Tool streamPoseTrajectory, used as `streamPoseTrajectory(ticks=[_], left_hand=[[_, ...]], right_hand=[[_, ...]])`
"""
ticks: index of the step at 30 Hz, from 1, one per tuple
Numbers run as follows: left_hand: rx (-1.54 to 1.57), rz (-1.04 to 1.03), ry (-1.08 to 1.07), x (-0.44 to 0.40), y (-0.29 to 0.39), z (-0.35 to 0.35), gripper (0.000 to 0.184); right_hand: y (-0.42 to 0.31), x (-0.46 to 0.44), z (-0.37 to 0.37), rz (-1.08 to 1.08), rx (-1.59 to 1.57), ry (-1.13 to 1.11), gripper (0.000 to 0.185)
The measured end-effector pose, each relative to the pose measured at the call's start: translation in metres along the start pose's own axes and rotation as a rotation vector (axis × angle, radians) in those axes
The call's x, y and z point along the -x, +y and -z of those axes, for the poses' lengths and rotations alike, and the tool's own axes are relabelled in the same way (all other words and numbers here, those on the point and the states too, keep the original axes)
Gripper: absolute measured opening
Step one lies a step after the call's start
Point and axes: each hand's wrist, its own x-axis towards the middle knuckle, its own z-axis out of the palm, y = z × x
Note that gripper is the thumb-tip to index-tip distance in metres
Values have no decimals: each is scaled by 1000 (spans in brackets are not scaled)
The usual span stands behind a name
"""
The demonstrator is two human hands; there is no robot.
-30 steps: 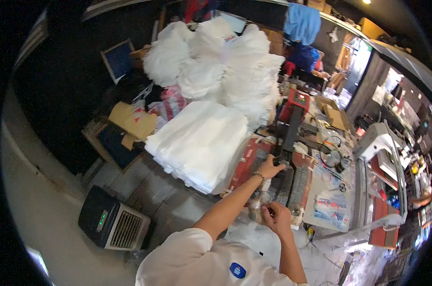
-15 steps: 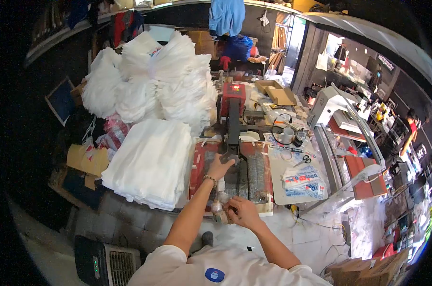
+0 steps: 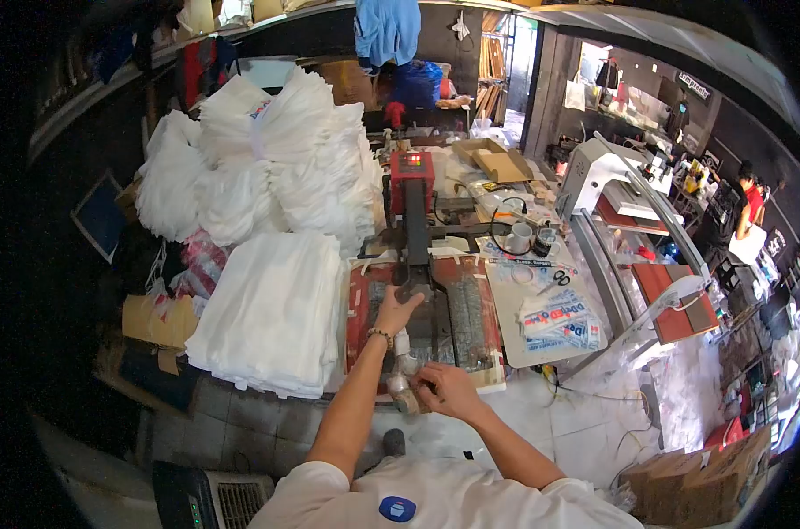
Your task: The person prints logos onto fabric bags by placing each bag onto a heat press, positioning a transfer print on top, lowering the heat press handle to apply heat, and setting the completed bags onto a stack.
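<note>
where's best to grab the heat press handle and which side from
Probably by the bulky wrapped end of the heat press handle, with the right hand coming from the right. The handle points toward the wearer, so that end looks exposed and reachable, while the left hand is farther up, beyond it.

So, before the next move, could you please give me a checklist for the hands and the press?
1. Left hand at the press arm: ok.
2. Right hand firmly gripping the wrapped handle: cannot tell; fingers are beside it, contact unclear.
3. Display lit: ok; digits too small to read.
4. White stack off the press: ok, beside it.
5. Scissors away from both hands: ok.
</note>
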Motion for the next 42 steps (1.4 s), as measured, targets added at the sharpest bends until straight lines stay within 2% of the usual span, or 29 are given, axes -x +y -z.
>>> streamPoseTrajectory(ticks=[2,12,17,21,23,27,30,35,38,42], left_hand=[[-8,-35,54,3,2,-1,79],[-50,1,-19,-12,-15,-2,78],[-41,-33,49,0,-3,-2,71],[-8,-14,8,-4,-5,-1,70],[-27,-19,-26,-2,-2,1,89],[-50,-8,-10,-9,-14,-2,90],[-12,2,-36,-12,-17,-3,87],[-41,-79,45,-10,-17,-4,82],[-43,-4,2,-9,-12,-2,75],[-33,-35,34,-2,-5,-1,74]], right_hand=[[1,1,-1,-5,1,4,15],[3,1,-2,-27,-8,-21,17],[2,1,-1,-10,-24,16,14],[1,0,1,-1,-35,-4,17],[0,0,2,-1,-33,-8,17],[3,1,0,-1,-35,-7,16],[2,1,-1,7,-24,4,16],[2,1,0,3,-37,11,15],[-1,1,3,15,-43,18,15],[1,-1,0,21,-33,15,19]])
